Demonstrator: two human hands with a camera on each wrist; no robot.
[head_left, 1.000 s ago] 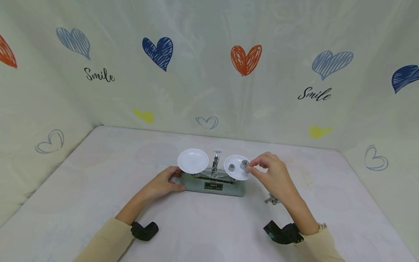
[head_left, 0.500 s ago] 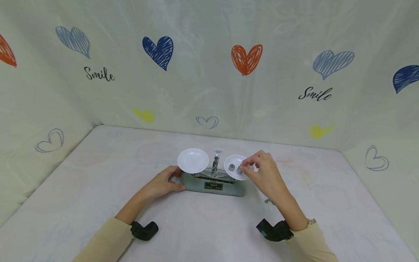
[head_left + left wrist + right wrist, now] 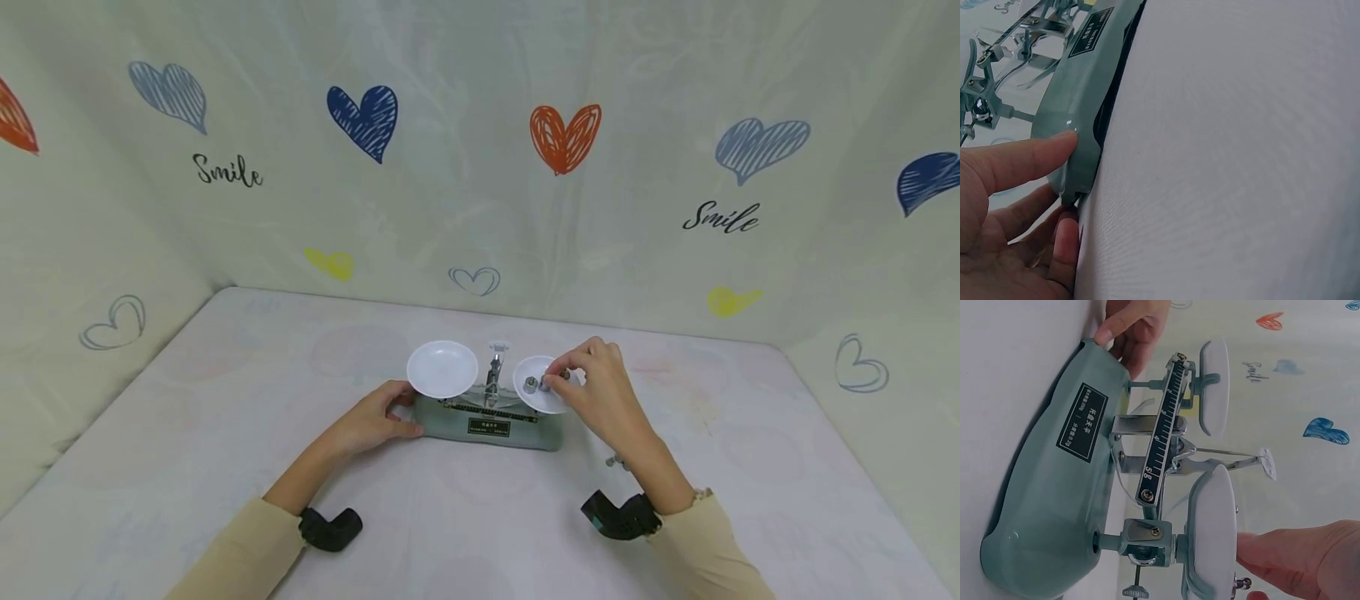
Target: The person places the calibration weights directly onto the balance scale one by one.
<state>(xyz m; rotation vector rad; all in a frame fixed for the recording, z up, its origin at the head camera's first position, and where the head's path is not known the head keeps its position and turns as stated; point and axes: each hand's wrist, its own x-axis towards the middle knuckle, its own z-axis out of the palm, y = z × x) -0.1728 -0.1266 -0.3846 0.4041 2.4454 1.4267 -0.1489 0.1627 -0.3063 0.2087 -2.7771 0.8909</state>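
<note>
A green balance scale (image 3: 442,422) stands on the table with two white pans. My left hand (image 3: 375,421) grips the left end of its base, thumb on the front face and fingers behind, as the left wrist view shows. The left pan (image 3: 442,368) holds nothing. Over the right pan (image 3: 534,405), my right hand (image 3: 600,398) pinches a small metal weight (image 3: 544,384) between thumb and forefinger. Beside it on that pan stand another weight (image 3: 531,384) and a third (image 3: 566,375), partly behind the fingers. The right wrist view shows this pan edge-on, hiding the fingertips.
A few small metal weights (image 3: 615,461) lie on the table under the right forearm, partly covered by it. The pale tablecloth (image 3: 465,517) runs back to a curtain (image 3: 465,217) printed with hearts.
My right hand has moved left over the right pan, from the weight at the pan's right side to a weight nearer its middle. The left hand has stayed on the base.
</note>
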